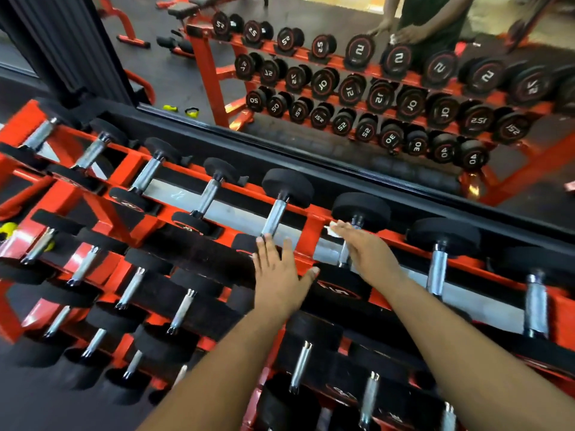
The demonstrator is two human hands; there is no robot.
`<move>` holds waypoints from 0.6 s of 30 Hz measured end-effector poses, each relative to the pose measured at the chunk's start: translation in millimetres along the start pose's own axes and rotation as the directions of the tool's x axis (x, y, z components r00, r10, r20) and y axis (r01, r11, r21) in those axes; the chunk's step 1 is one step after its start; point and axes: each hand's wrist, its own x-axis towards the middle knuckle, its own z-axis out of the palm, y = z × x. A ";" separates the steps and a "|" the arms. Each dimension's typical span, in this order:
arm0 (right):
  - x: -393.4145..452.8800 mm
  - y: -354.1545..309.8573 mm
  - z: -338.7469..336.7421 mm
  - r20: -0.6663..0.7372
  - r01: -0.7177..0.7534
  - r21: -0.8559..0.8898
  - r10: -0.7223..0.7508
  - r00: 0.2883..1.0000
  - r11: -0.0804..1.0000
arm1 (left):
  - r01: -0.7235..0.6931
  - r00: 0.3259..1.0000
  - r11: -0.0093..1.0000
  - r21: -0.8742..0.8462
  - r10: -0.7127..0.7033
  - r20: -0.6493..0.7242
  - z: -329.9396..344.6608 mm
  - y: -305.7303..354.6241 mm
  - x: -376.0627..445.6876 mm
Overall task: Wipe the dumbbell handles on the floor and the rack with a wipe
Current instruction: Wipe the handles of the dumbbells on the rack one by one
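The red steel rack [311, 217] filled the view, three tiers of painted angle rails set against a wall mirror [311, 73] that doubled every row. Black round-headed dumbbells lay across the rails, their heads matte and rubbery, their handles bright metal cylinders with a knurled look.

The step in hand appeared to be the wiping of handles on the top tier. The dumbbell [357, 213] under attention sat about mid-row, its far head against the back rail and its handle [344, 255] largely hidden by the person's right hand [370, 255]. That hand lay over the handle with fingers stretched forward and close together, pressing a small white wipe [334, 228] whose crumpled edge showed past the fingertips near the red rail; whether the thumb curled beneath could not be told. The left hand [280, 275] rested with its fingers straight and slightly apart, thumb out, on the black near head of the neighbouring dumbbell, fingertips just short of that one's handle [275, 217].

The next move would likely call for drawing the wipe along the whole shaft and round its underside, since knurling holds grime, then shifting to an adjacent handle. The thin wipe could snag or bunch on the rough metal, so steady flat pressure seemed wise.
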 end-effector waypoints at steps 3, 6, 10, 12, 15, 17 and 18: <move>-16.6 20.8 -5.4 0.161 0.090 -0.130 -0.068 0.985 0.987 | -0.054 0.992 0.998 -0.021 0.056 0.117 29.3 34.0 -12.5; -15.1 28.4 -11.2 0.415 0.277 -0.238 -0.160 0.896 0.931 | -0.021 0.978 0.997 -0.069 0.035 0.207 49.0 54.4 -16.5; -4.4 42.6 -24.4 0.554 0.496 -0.346 -0.254 0.793 0.796 | 0.043 0.983 0.998 -0.056 -0.032 0.182 55.5 69.5 -11.7; -1.9 53.1 -26.8 0.463 0.432 -0.469 -0.203 0.863 0.771 | 0.063 0.982 0.998 -0.021 -0.059 0.181 55.4 74.2 -6.9; -4.4 47.5 -19.6 0.394 0.256 -0.523 -0.035 0.918 0.813 | 0.084 0.973 0.996 0.000 -0.082 0.215 54.2 74.7 -2.3; -13.1 41.7 -11.0 0.431 0.303 -0.442 -0.096 0.897 0.844 | 0.082 0.968 0.996 0.019 -0.084 0.238 52.8 73.2 -0.3; -17.1 41.8 -10.2 0.467 0.361 -0.404 -0.150 0.871 0.841 | 0.085 0.966 0.996 0.025 -0.088 0.243 52.1 72.5 1.0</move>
